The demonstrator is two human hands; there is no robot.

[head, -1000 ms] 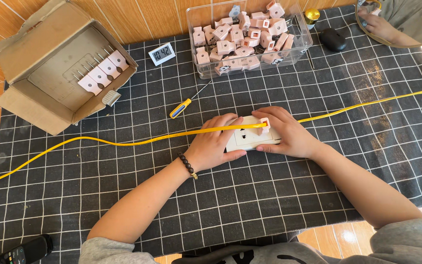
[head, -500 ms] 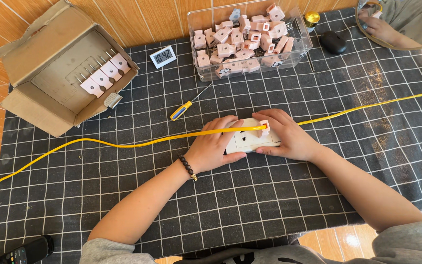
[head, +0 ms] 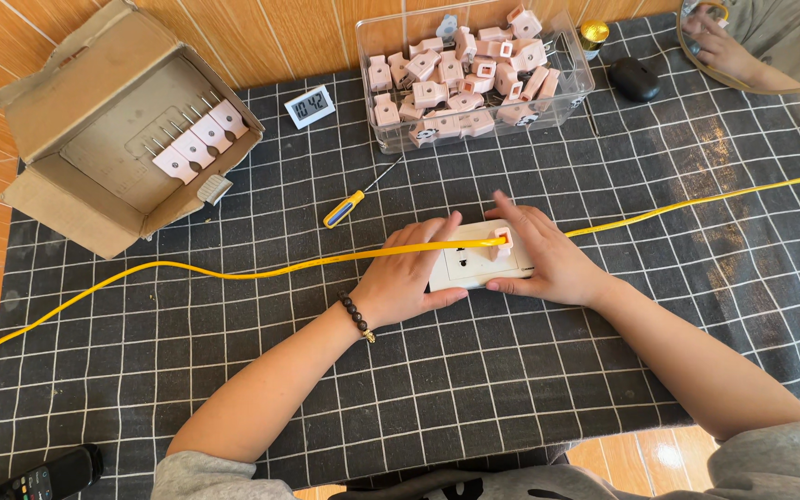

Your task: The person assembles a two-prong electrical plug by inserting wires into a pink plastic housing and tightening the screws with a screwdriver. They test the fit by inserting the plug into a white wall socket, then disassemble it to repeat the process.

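White rectangular plastic socket block (head: pixel 476 266) on desk, gripped both sides: left hand (head: pixel 406 278), right hand (head: pixel 548 264); yellow cable (head: pixel 261 271) crosses left fingers (head: pixel 437 236).

A single camera sits on the person's head and looks steeply down and forward over the table (head: pixel 233 389), close enough that both forearms enter from the bottom edge. The left hand (head: pixel 406 278) and right hand (head: pixel 548 264) lie near the frame's middle. The far edge takes in the cardboard box (head: pixel 67 120), the clear bin (head: pixel 474 130) and another person's hand (head: pixel 719 46) at top right.
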